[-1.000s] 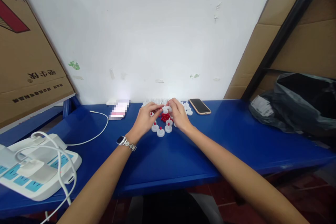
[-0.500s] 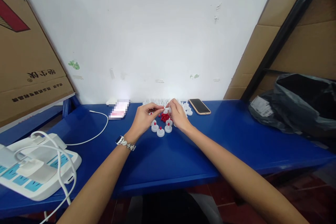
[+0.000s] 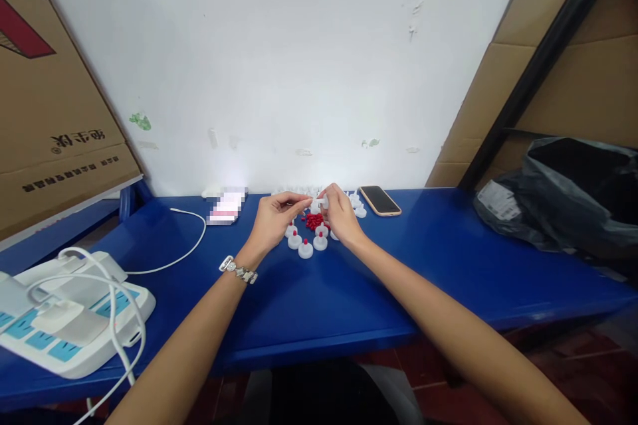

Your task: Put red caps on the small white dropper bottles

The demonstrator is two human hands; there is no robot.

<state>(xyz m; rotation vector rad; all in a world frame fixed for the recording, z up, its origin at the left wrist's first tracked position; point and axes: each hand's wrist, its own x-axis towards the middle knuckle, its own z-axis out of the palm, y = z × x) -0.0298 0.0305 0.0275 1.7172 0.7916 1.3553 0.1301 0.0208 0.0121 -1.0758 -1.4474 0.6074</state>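
My right hand (image 3: 341, 215) is closed round a white nozzle cap (image 3: 324, 202), held sideways above the table with its narrow spout pointing left. My left hand (image 3: 277, 216) pinches at the end of that spout with thumb and forefinger; what sits between those fingertips is too small to make out. Below the hands lies a pile of small red tips (image 3: 314, 221). Nearer me, several white caps with red tips stand upright in a curve, among them a front cap (image 3: 306, 250). Behind the hands, many plain white caps (image 3: 359, 211) are partly hidden.
A phone (image 3: 379, 200) lies to the right of the caps on the blue table (image 3: 349, 305). At left are a blurred-out flat item (image 3: 226, 206), a white cable (image 3: 192, 249) and a power strip (image 3: 90, 352). A black plastic bag (image 3: 518, 206) rests at the right end.
The white cap has turned slightly and shows more clearly between my hands. Both hands have shifted only a little, and the standing caps stay where they were.
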